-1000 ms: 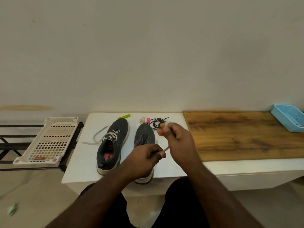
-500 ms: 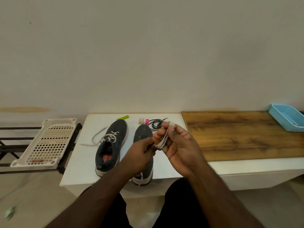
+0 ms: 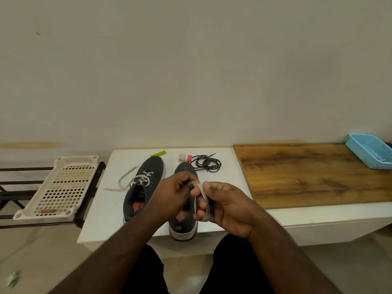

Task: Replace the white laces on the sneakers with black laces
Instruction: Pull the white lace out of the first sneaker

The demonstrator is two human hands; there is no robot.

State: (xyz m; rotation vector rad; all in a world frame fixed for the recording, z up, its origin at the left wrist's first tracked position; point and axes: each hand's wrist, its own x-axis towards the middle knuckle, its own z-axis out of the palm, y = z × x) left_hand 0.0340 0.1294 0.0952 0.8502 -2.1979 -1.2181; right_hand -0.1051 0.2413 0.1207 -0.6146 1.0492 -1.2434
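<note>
Centre frame: white lace [image 3: 204, 205] looped lengthwise round right hand [image 3: 228, 205] fingers, left hand [image 3: 172, 198] pinching its upper end just left.

Two dark grey sneakers side by side on white table [image 3: 101, 209], toes toward wall. Left sneaker [image 3: 144, 185] laced in white, loose ends trailing left. Right sneaker [image 3: 184, 217] unlaced, partly hidden. Removed white lace [image 3: 204, 203] looped round fingers of right hand [image 3: 229, 209], one end pinched by left hand [image 3: 171, 198]. Black laces [image 3: 206, 163] coiled beyond right toe.
</note>
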